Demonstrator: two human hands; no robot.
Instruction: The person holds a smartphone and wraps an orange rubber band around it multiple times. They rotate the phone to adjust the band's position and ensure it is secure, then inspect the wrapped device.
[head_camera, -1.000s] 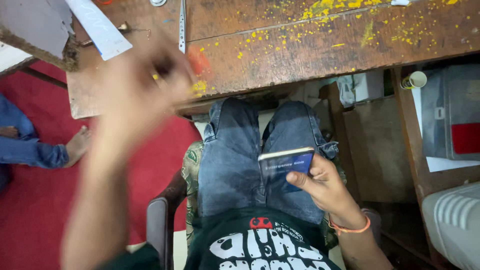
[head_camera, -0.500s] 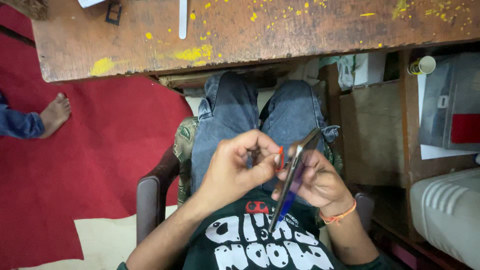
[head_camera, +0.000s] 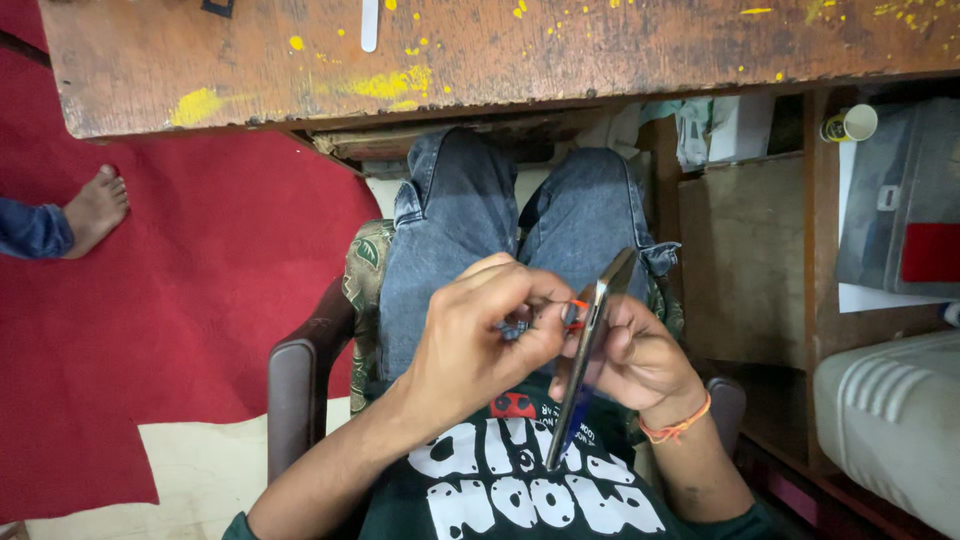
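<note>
While the person sits in a dark wooden armchair (head_camera: 292, 385) with a leaf-patterned cushion, both hands meet over the lap, just above a black T-shirt with white lettering. A right hand (head_camera: 635, 360), with an orange thread round its wrist, is closed around a slim phone (head_camera: 588, 350) held edge-on and tilted, its top toward the knees and its blue lower end over the shirt. A left hand (head_camera: 480, 335) is pinched shut on a small red tool (head_camera: 574, 313) whose tip touches the long edge of the phone; exactly what kind of tool it is cannot be told. Below the hands lie grey-blue jeans (head_camera: 450, 230), the knees reaching under a table.

Under the chair, to the left, the floor is covered by a red carpet (head_camera: 190, 300), with a pale patch of bare floor at its near edge. A bare foot (head_camera: 95, 208) of another person, with a blue trouser cuff, rests on the carpet at the far left.

Farther off stands a worn brown wooden table (head_camera: 600, 50) spattered with yellow paint, a white strip (head_camera: 370, 22) lying near its far edge. To the right, wooden shelving holds a paper cup (head_camera: 852, 123) on its side, a grey case (head_camera: 900, 200) with a red panel, and a white ribbed plastic housing (head_camera: 890, 420) nearer by.
</note>
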